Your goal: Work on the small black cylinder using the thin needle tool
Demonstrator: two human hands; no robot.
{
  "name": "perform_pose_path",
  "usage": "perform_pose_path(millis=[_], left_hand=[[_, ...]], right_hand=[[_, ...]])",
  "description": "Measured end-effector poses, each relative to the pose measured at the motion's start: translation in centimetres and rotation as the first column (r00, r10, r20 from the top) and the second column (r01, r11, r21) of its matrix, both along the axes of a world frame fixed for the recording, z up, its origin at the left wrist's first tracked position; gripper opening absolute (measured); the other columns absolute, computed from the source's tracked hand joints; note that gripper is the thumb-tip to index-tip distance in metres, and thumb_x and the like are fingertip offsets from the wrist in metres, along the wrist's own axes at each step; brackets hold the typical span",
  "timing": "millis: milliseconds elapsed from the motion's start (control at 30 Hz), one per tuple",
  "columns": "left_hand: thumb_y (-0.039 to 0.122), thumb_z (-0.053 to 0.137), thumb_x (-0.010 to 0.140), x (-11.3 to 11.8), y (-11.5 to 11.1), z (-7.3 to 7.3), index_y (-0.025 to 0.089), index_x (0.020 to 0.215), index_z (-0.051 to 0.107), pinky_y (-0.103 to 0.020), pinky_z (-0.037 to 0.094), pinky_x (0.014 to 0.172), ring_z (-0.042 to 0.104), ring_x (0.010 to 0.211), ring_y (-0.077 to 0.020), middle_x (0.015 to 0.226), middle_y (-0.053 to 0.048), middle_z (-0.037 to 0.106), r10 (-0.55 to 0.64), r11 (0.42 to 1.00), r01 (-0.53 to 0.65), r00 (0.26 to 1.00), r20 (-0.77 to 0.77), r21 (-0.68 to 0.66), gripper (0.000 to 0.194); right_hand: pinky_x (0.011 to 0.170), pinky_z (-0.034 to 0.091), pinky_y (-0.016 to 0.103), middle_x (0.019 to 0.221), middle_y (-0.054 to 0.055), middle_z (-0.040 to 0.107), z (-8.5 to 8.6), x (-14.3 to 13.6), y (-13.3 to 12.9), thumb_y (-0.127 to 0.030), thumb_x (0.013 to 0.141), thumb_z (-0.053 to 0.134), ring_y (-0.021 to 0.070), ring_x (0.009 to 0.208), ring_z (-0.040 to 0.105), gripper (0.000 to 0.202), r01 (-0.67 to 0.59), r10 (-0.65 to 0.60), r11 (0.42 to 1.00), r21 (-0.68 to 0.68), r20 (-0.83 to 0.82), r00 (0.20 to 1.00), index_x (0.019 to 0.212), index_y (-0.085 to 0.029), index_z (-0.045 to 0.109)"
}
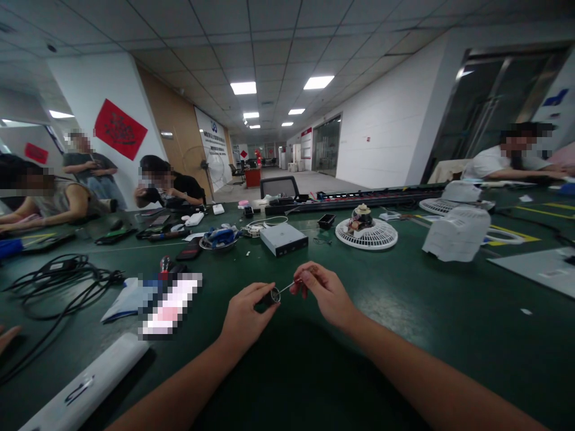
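Observation:
Between the thumb and fingers of my left hand (pixel 246 314) is a small round black part (pixel 274 295) with a metallic inside, its open face turned to the right. My right hand (pixel 329 293) is closed around a screwdriver (pixel 287 287); its thin metal shaft points left, and the tip is at the part's open face. Whether the tip touches anything inside is too small to tell. My fingers cover most of the screwdriver's handle. Both hands are just above the green tabletop (pixel 309 371).
Ahead are a grey disc drive (pixel 284 239), a small black tray (pixel 326 221) and a white fan grille (pixel 366 233) with a motor. A white plastic housing (pixel 457 234) stands right. Coiled black cables (pixel 63 272) and a long white case (pixel 90 383) lie left. People sit around the table.

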State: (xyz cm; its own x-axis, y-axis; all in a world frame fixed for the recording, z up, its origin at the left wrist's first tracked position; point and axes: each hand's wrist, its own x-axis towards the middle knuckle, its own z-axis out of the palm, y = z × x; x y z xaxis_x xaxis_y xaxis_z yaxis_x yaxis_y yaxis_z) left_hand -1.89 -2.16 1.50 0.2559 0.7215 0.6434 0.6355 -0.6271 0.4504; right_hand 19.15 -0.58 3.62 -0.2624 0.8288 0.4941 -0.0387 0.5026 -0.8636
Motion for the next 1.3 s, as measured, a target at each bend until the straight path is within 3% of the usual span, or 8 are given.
perform_pose_path(millis=[100,267,433,600,833,1000,1133,1300], left_hand=[[0.013,0.077,0.077,-0.1,0.2,-0.1,0.024,0.111,0.073,-0.038,0.060,0.086,0.072,0.094,-0.0226,0.106,-0.004,0.075,0.018,1.000,-0.018,1.000,0.018,0.000,0.036],[0.013,0.077,0.077,-0.2,0.4,-0.2,0.023,0.111,0.072,-0.038,0.059,0.086,0.071,0.095,-0.0227,0.107,-0.004,0.075,0.013,1.000,-0.013,1.000,0.002,0.014,0.036],[0.013,0.078,0.075,0.0,0.1,-0.2,0.023,0.109,0.073,-0.039,0.059,0.085,0.072,0.094,-0.0237,0.106,-0.005,0.075,0.025,0.999,-0.023,0.999,-0.047,0.034,0.035],[0.010,0.075,0.076,0.1,-0.2,-0.1,0.022,0.113,0.071,-0.038,0.058,0.083,0.070,0.094,-0.0235,0.106,-0.005,0.075,-0.024,0.992,0.039,0.992,-0.127,0.117,0.039],[0.010,0.077,0.076,0.0,0.0,-0.2,0.021,0.114,0.071,-0.039,0.056,0.085,0.069,0.097,-0.0235,0.108,-0.005,0.075,0.023,1.000,-0.020,0.987,-0.158,0.024,0.039],[0.009,0.077,0.076,0.1,0.2,-0.1,0.022,0.113,0.071,-0.039,0.055,0.085,0.069,0.096,-0.0238,0.108,-0.004,0.075,0.027,1.000,-0.028,0.984,-0.176,-0.002,0.040],[0.005,0.074,0.075,0.1,0.1,0.0,0.024,0.112,0.072,-0.038,0.054,0.085,0.069,0.096,-0.0230,0.107,-0.003,0.075,0.030,0.999,-0.026,0.981,-0.192,0.021,0.041],[0.001,0.073,0.075,-0.2,0.5,-0.5,0.025,0.114,0.071,-0.039,0.052,0.088,0.066,0.099,-0.0230,0.109,-0.003,0.073,0.050,0.999,-0.047,0.980,-0.195,0.020,0.046]], right_hand=[[0.065,0.050,0.029,0.081,0.002,0.069,-0.1,-0.1,-0.1,-0.043,0.097,0.053,0.0174,0.075,0.068,0.024,0.030,-0.033,0.998,0.053,0.050,0.998,0.094,-0.021,0.062],[0.060,0.048,0.028,0.081,0.003,0.069,-0.3,-0.2,-0.2,-0.046,0.097,0.052,0.0182,0.075,0.068,0.027,-0.061,0.061,0.998,0.003,-0.004,0.998,0.097,-0.021,0.061],[0.069,0.048,0.030,0.078,0.002,0.065,-0.3,0.0,-0.3,-0.042,0.100,0.050,0.0163,0.072,0.064,0.025,0.007,-0.027,0.990,0.139,0.144,0.989,0.094,-0.021,0.062],[0.061,0.046,0.028,0.077,0.001,0.065,-0.2,0.3,-0.2,-0.045,0.100,0.048,0.0166,0.070,0.064,0.028,0.000,-0.002,0.999,0.047,0.060,0.998,0.094,-0.021,0.060],[0.060,0.045,0.027,0.078,0.002,0.068,-0.6,0.1,0.1,-0.043,0.101,0.046,0.0172,0.071,0.064,0.027,0.003,-0.006,1.000,0.031,0.087,0.996,0.096,-0.021,0.060],[0.070,0.047,0.029,0.079,0.002,0.067,-0.2,0.1,-0.4,-0.036,0.101,0.047,0.0166,0.073,0.065,0.023,0.033,-0.070,0.987,0.160,0.234,0.970,0.093,-0.020,0.061],[0.070,0.046,0.028,0.078,0.001,0.065,0.3,0.1,-1.0,-0.033,0.101,0.047,0.0160,0.072,0.064,0.021,0.063,-0.128,0.962,0.265,0.237,0.963,0.091,-0.020,0.061],[0.070,0.045,0.031,0.079,0.003,0.060,0.6,0.5,-1.2,-0.025,0.099,0.047,0.0178,0.074,0.059,0.016,0.223,-0.335,0.861,0.457,0.181,0.925,0.089,-0.020,0.059]])
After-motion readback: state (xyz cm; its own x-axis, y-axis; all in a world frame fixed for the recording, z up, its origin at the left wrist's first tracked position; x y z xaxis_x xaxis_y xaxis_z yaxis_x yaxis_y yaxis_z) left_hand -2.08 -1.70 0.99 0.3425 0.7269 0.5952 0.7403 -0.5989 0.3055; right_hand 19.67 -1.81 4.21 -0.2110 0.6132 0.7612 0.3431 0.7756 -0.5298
